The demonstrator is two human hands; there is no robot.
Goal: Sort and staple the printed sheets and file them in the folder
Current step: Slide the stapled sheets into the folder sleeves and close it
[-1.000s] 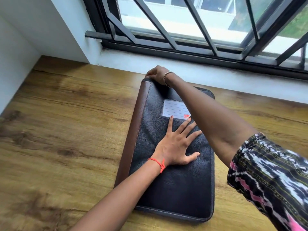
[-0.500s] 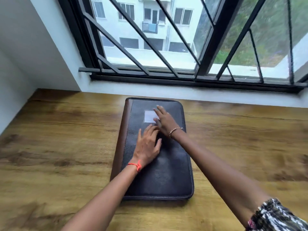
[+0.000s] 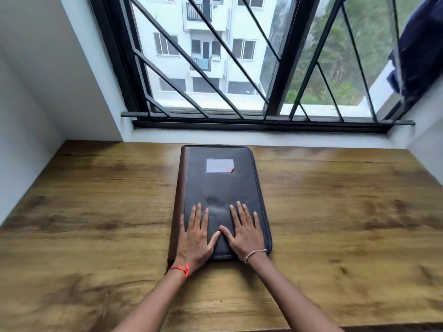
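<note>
A black zip folder (image 3: 219, 190) with a brown spine on its left and a white label near its far end lies closed and flat on the wooden desk (image 3: 335, 212). My left hand (image 3: 195, 238) rests palm down on the folder's near left part, fingers straight and spread. My right hand (image 3: 244, 232) lies flat beside it on the near right part, thumbs almost touching. No printed sheets or stapler are in view.
White walls (image 3: 36, 104) close in the desk on the left and right. A barred window (image 3: 239, 68) runs along the far side above a white sill. A dark blue cloth (image 3: 419, 49) hangs at the upper right.
My right hand left the folder's far corner and came back to its near part. My left hand slid nearer too. Both now lie flat side by side; the view has pulled back.
</note>
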